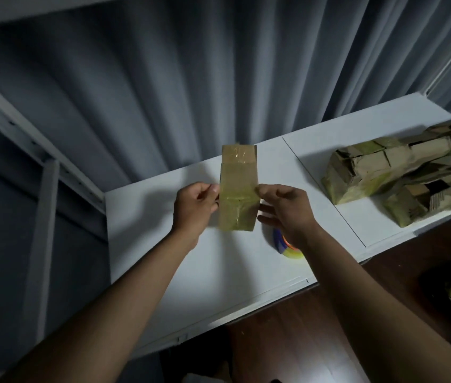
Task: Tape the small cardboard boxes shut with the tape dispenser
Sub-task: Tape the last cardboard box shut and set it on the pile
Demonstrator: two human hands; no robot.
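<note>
Both hands hold one small cardboard box [237,189] up above the white surface [163,244]. My left hand [195,208] curls its grip round the box's left edge, thumb and fingers pinching it. My right hand [285,210] has its thumb on the right edge, with the fingers spread loosely below; whether they bear on the box I cannot tell. Glossy yellowish tape already runs over the face turned to me and over the top end, so I judge this box sealed or nearly so. Just below my right wrist, a tape roll [288,246] with a blue and orange core rests on the surface, untouched. Farther off to the right lies a pile of boxes [401,172]; several show the same glossy tape, while others have dark gaps and loose flaps, so I judge taping remains.
</note>
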